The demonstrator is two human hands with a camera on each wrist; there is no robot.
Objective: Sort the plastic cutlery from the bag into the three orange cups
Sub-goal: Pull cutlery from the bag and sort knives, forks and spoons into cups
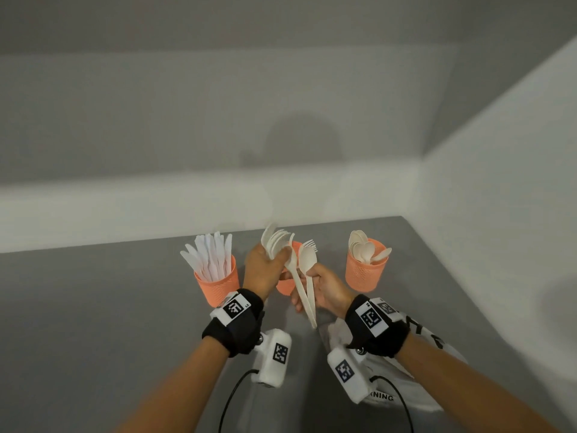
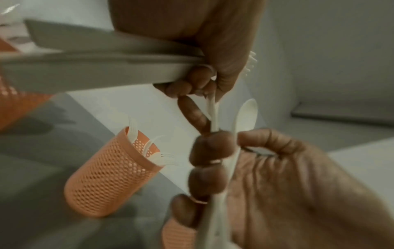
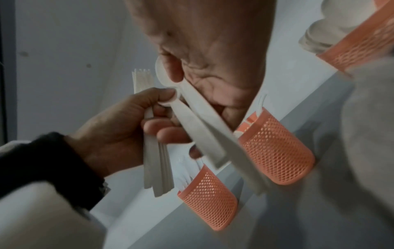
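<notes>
Spanning the lower view: grey table (image 1: pixel 93 307), walls behind. Lying at its near right edge under the right forearm: white bag (image 1: pixel 402 389), crumpled, printed with black letters.

Standing in a row near the back wall, three orange mesh cups:
- left cup (image 1: pixel 217 284), packed with knives (image 1: pixel 210 256), blades up and fanned.
- middle cup (image 1: pixel 285 284), mostly hidden behind the hands; fork tines showing above its rim in the wrist views.
- right cup (image 1: pixel 365 271), filled with spoons (image 1: pixel 363 248), bowls up.

Raised above the middle cup:
- left hand (image 1: pixel 265 267), fingers curled round a bundle of forks (image 1: pixel 276 242); handles through the palm, tines up and away toward the wall.
- right hand (image 1: pixel 327 290), thumb and fingers pinching the handles of a spoon (image 1: pixel 307 260) and a fork (image 1: pixel 310 245); long axes near upright, heads up, handle ends hanging below the fingers toward the bag. Left fingertips touching these two as well.
</notes>
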